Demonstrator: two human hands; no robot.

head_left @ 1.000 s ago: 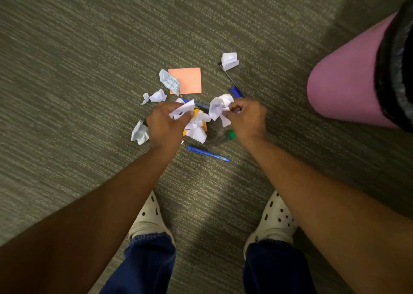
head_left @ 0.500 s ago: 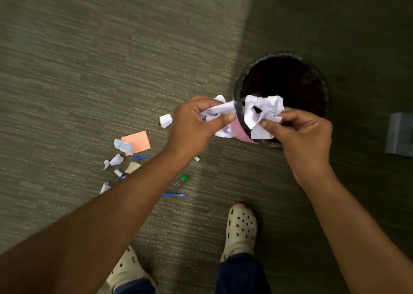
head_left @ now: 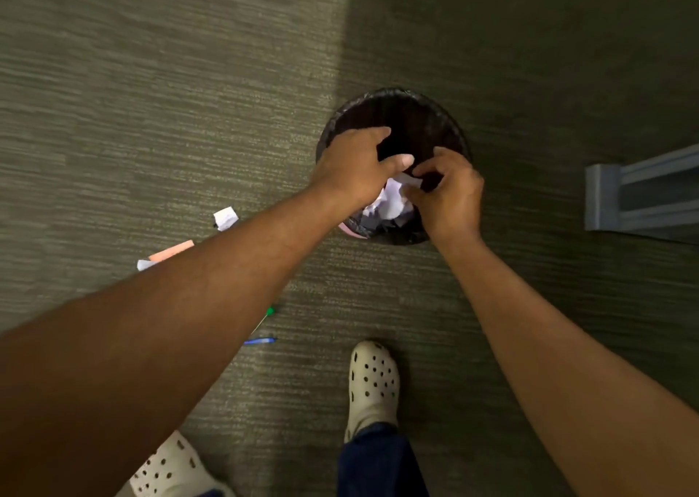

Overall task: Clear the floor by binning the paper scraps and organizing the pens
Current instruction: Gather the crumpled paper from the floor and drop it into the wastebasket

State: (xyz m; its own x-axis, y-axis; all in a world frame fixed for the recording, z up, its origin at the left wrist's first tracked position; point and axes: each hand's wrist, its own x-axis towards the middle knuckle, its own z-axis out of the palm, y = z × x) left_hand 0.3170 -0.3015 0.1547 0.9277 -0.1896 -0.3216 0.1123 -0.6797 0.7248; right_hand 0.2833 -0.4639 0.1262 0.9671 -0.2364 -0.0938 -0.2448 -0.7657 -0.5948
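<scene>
Nearest us, our two perforated cream clogs (head_left: 372, 383) stand on ribbed grey-green carpet (head_left: 151, 99); just beyond lie a slim blue pen (head_left: 261, 341) and a green-capped pen (head_left: 264, 317), partly hidden by our left forearm; further left, a flat orange note (head_left: 172, 250) and a crumpled white scrap (head_left: 225, 217) lie on the floor; beyond these, both hands hover over the round bin (head_left: 435, 111) with its glossy black liner; our left hand (head_left: 355, 165) spreads loosely, holding nothing; our right hand (head_left: 448, 194) curls, whether gripping we cannot tell; crumpled white paper (head_left: 391, 201) sits between them inside the rim.
</scene>
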